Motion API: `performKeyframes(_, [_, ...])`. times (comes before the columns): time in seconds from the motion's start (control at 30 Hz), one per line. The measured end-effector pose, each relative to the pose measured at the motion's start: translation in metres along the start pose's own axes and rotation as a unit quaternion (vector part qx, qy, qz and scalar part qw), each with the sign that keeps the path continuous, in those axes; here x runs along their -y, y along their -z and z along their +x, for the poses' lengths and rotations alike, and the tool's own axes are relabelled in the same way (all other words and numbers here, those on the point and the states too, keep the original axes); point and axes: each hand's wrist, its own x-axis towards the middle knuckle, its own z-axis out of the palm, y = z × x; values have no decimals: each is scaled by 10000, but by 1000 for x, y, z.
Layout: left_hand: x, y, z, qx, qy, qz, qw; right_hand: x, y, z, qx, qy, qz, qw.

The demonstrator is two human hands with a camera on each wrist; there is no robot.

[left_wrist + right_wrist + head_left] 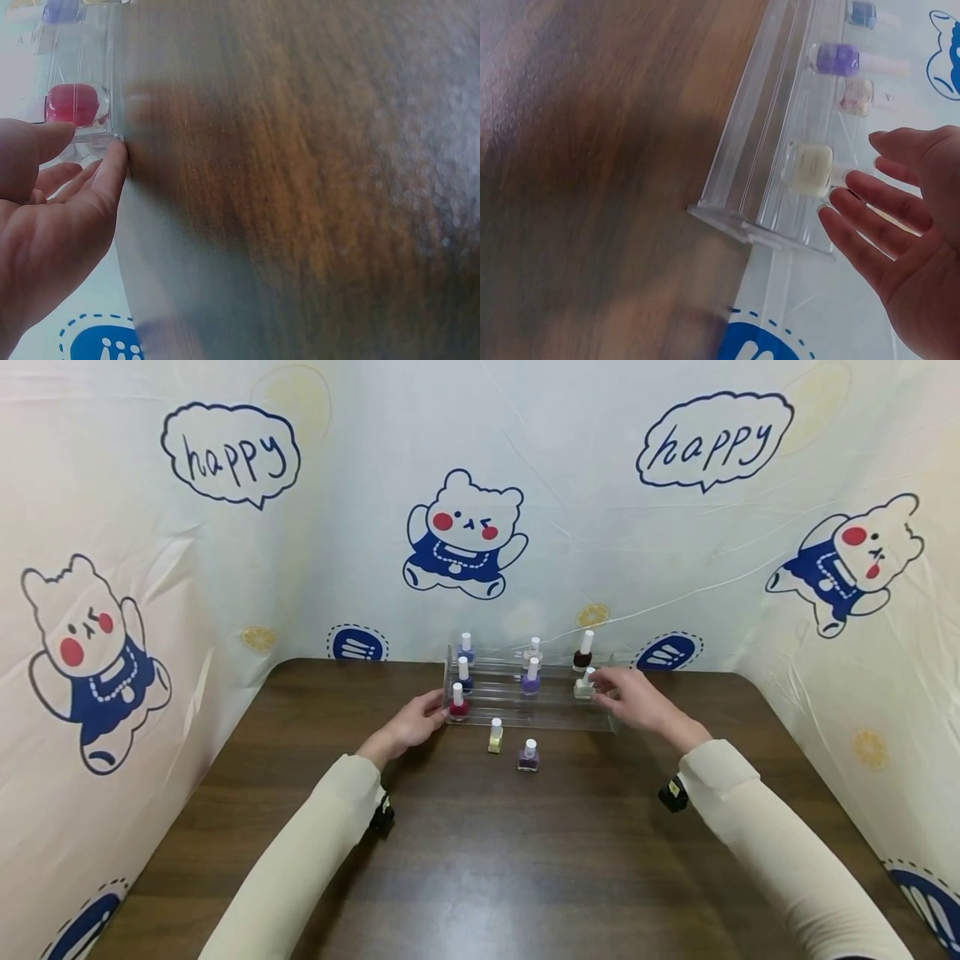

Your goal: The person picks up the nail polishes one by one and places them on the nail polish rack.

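Observation:
A clear stepped display rack [536,722] stands at the back of the table, carrying nail polish bottles on its tiers. My left hand [412,720] is at its left end, thumb and fingers holding the corner beside a red nail polish bottle [458,706]. At the right end, my right hand [637,697] is beside a whitish nail polish bottle [584,687] on the middle tier. In the right wrist view its fingers are extended and the thumb stands apart, near the cap of that whitish bottle [810,171].
A purple bottle [531,682] and dark blue bottle [465,682] share the middle tier. Behind are light blue [466,655], pale glittery [532,655] and dark red bottles [582,660]. A yellow bottle [495,742] and dark purple bottle [528,762] stand on the table [480,877] in front.

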Motion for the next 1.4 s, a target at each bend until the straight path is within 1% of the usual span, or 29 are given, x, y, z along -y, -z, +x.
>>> performKeyframes(0.1, [1,0,1,-13,2,10,10000,3,-2,1,20,89,-6,10000])
performKeyframes(0.37, [5,-1,2,16,91,-67,9999,8,-8,2,150,162,40,9997])
performKeyframes(0.6, [5,-1,2,10,56,-47,10000,15,-13,2,261,120,213,9994])
performKeyframes(0.83, [2,-2,2,-34,-63,44,10000,21,-20,1,247,373,74,9990])
performKeyframes(1.0, [2,-2,2,-44,-102,-5,9999,24,-24,1,295,388,40,9988])
performKeyframes(1.23, [1,-1,2,-34,-57,-18,10000,28,-28,1,340,460,-71,9983])
performKeyframes(1.4, [2,0,3,-34,-33,9,10000,30,-31,2,326,559,43,9979])
